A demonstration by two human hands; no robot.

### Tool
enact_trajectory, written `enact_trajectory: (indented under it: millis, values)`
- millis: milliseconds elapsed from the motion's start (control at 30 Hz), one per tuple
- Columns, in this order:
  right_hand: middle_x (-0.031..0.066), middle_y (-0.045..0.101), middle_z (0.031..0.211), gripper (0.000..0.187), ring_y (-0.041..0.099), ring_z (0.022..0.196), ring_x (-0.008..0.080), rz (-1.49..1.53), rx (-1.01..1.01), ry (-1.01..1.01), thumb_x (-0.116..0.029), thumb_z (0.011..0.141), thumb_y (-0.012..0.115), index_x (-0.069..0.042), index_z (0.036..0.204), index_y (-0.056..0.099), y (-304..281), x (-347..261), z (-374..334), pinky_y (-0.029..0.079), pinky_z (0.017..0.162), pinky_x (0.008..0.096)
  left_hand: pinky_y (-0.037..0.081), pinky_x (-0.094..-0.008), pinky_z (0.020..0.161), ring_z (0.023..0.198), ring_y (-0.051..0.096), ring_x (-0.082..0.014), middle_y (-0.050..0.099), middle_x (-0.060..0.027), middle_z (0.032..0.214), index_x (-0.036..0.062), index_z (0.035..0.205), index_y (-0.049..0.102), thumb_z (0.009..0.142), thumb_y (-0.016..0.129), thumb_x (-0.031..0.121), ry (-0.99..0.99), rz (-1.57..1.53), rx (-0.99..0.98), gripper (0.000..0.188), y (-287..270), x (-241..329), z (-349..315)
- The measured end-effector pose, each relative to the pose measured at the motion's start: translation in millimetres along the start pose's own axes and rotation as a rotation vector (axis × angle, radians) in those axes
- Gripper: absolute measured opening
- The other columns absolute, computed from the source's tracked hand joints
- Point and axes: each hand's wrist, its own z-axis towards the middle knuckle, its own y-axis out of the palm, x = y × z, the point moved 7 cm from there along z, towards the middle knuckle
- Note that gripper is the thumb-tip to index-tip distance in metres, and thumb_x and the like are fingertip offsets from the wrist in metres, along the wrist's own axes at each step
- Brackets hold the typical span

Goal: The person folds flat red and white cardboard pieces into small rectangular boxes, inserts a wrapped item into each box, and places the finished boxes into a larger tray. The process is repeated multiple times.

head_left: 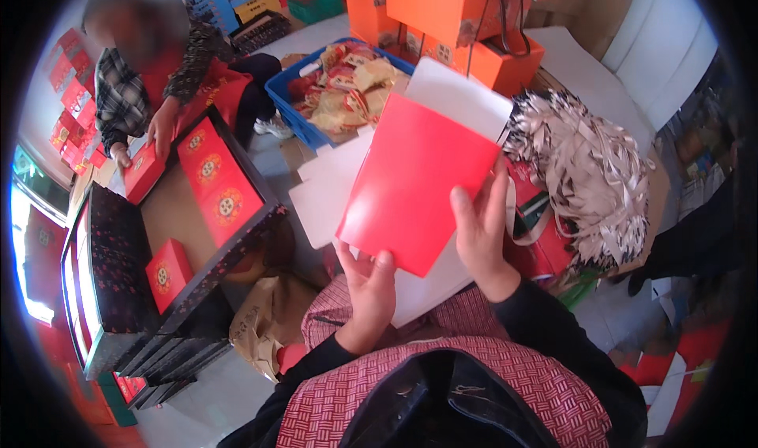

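A glossy red cardboard box blank [418,183] is held up over my lap, with white flaps spreading out at its far edge and left side. My left hand [369,290] pinches its near-left edge between thumb and fingers. On the near-right edge, my right hand [483,235] grips it with the thumb on the red face. The fingers behind the card are partly hidden. Beneath it, a white panel [418,294] lies across my lap; I cannot tell whether it belongs to the same blank.
Bundled beige ribbons [588,172] lie at the right. A blue crate [280,89] of wrapped items stands ahead, near orange boxes [438,10]. At left, a black patterned tray [166,231] holds red boxes [209,168] beside another person [146,93] holding a red box.
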Motion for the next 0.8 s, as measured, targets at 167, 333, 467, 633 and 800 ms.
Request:
enact_trajectory:
  millis: [167,333,467,633,800]
  values:
    - [0.0192,0.032,0.145,0.072,0.041,0.128,0.0251,-0.074,-0.138,0.016,-0.009,0.095,0.05,0.004,0.149,0.005,-32,-1,-29,0.034,0.107,0.0359,0.031,-0.0505,0.11,0.134,0.038,-0.0325,0.036,-0.0179,0.145,0.0068,0.149,0.02,0.098,0.052,0.035,0.009,0.155,-0.341,0.066,-19,34,-26]
    - [0.0191,0.029,0.147,0.077,0.037,0.132,0.0245,0.023,-0.322,0.282,-0.006,0.093,0.052,0.004,0.149,0.001,-28,26,-102,0.029,0.11,0.037,0.034,-0.0372,0.106,0.129,0.042,-0.0235,0.041,-0.014,0.142,-0.0002,0.143,0.036,0.101,0.048,0.029,0.026,0.543,-0.445,0.053,15,46,10]
    - [0.017,0.037,0.139,0.071,0.046,0.123,0.022,0.198,-0.345,0.364,-0.007,0.092,0.052,0.0,0.149,0.009,-31,38,-85,0.038,0.102,0.0339,0.036,-0.0308,0.102,0.121,0.048,-0.0164,0.051,-0.0103,0.131,0.001,0.14,0.04,0.101,0.047,0.026,-0.246,0.339,-0.444,0.046,8,23,21]
    - [0.0078,0.052,0.119,0.051,0.054,0.106,0.0114,0.239,-0.434,0.431,-0.023,0.1,0.05,0.002,0.141,0.033,-36,52,-49,0.043,0.092,0.0258,0.04,-0.0298,0.095,0.107,0.052,-0.015,0.057,-0.0046,0.111,-0.0002,0.128,0.052,0.102,0.046,0.028,-0.311,0.557,-0.475,0.038,3,13,30]
    - [0.0056,0.054,0.11,0.042,0.055,0.1,0.0103,0.158,-0.539,0.436,-0.026,0.099,0.052,0.002,0.131,0.047,-44,66,-21,0.044,0.087,0.0246,0.04,-0.0243,0.088,0.098,0.05,-0.0106,0.053,-0.0032,0.104,-0.0024,0.129,0.05,0.103,0.042,0.024,-0.194,0.736,-0.491,0.038,9,15,39]
